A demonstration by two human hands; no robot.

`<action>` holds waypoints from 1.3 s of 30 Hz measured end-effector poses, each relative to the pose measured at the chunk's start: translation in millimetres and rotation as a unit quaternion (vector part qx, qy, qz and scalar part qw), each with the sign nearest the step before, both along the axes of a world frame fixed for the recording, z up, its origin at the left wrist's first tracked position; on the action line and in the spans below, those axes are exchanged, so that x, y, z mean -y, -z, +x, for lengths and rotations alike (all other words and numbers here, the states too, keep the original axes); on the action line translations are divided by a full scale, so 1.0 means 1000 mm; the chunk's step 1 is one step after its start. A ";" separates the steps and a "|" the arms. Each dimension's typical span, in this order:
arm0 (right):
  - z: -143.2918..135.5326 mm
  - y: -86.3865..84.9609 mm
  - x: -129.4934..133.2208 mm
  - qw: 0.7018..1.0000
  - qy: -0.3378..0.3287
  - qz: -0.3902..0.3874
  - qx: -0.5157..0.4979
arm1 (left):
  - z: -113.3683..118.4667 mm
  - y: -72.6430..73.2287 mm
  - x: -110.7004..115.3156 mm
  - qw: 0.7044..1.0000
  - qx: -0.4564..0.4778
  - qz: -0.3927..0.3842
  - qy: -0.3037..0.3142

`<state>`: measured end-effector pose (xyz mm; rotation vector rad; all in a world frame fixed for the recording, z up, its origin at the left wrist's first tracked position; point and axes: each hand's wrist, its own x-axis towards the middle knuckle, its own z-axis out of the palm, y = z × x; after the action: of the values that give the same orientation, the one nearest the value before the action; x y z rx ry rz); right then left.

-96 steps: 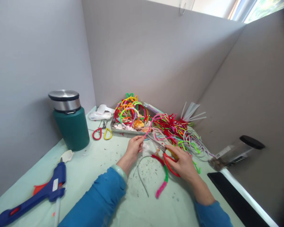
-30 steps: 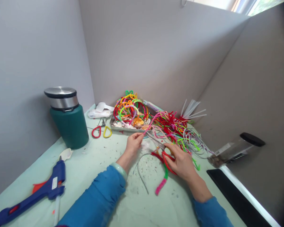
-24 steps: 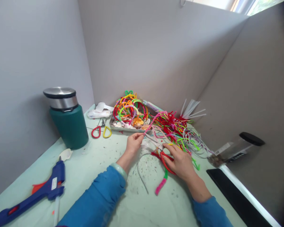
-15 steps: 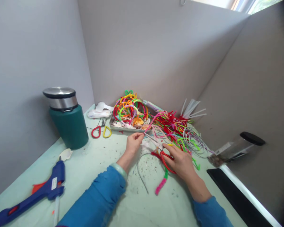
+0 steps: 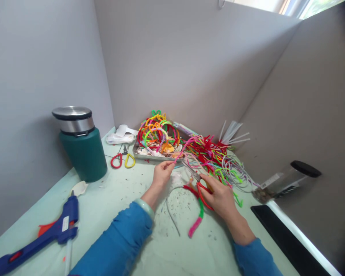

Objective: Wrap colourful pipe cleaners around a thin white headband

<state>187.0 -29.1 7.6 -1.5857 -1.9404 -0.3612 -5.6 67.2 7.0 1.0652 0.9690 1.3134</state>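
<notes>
My left hand (image 5: 163,173) pinches the near end of a pink pipe cleaner (image 5: 180,153), which runs up toward the pile at the back. In my right hand (image 5: 220,193) is a pair of scissors (image 5: 196,175) with red and yellow handles. Their blades point up and left, a short gap to the right of my left fingertips. Below the scissors lies a headband (image 5: 169,207), a thin grey hoop partly wrapped in red, green and pink pipe cleaner (image 5: 196,226). My right hand hides part of the wrapped side.
A shallow metal tray (image 5: 149,156) holds shells and finished colourful hoops. Pipe cleaners (image 5: 209,153) heap beside it. Red-and-yellow-handled pliers (image 5: 123,160), a green flask (image 5: 84,153) and a blue glue gun (image 5: 66,220) stand or lie left. A clear jar (image 5: 284,182) is at right.
The scissors have drawn back slightly to the right, away from my left fingertips and the pink pipe cleaner. My left hand stays nearly where it was.
</notes>
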 end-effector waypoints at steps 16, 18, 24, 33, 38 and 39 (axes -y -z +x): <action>-0.002 -0.007 0.003 0.996 0.016 -0.031 0.084 | -0.001 0.006 -0.005 0.997 -0.053 0.048 -0.034; -0.001 -0.006 0.003 0.996 0.016 -0.029 0.087 | -0.001 0.005 -0.004 0.996 -0.059 0.050 -0.037; -0.001 -0.006 0.003 0.996 0.016 -0.023 0.089 | -0.002 0.001 -0.001 0.996 -0.065 0.045 -0.038; -0.001 -0.006 0.003 0.998 -0.009 -0.013 0.056 | -0.002 -0.001 0.000 0.998 -0.036 0.031 -0.027; 0.000 -0.005 0.002 0.998 -0.016 -0.015 0.056 | -0.002 0.000 0.000 0.999 -0.035 0.033 -0.023; 0.000 -0.004 0.002 0.998 -0.018 -0.016 0.057 | -0.002 0.000 0.000 0.999 -0.034 0.033 -0.023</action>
<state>187.4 -31.4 11.7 -1.5790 -2.0681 -0.4156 -7.5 67.5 7.0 1.1503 1.0105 1.3622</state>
